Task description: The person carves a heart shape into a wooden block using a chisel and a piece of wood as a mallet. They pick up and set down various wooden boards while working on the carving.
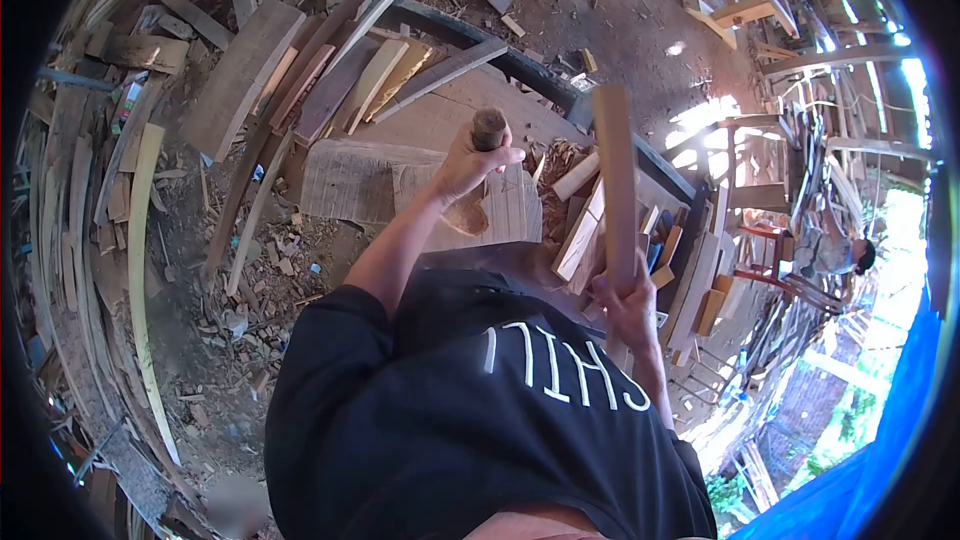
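Note:
My left hand (473,162) is closed around a thick round wooden handle (489,128), its blunt end facing up at me. What lies at the handle's lower end is hidden by my hand. Beneath it a pale wooden board (515,202) lies on the bench, with a darker brown hollow or shape on it partly covered by my forearm. On the right, my right hand (630,302) grips a long squared piece of wood (617,170) near its lower part, and the piece stands up toward the camera.
Several boards (370,80) lean together beyond the bench on the left. Wood offcuts (585,230) and shavings (565,158) lie beside my right hand. Long strips (145,280) and scraps cover the ground at left. A person (835,250) is at far right, near a blue sheet (900,420).

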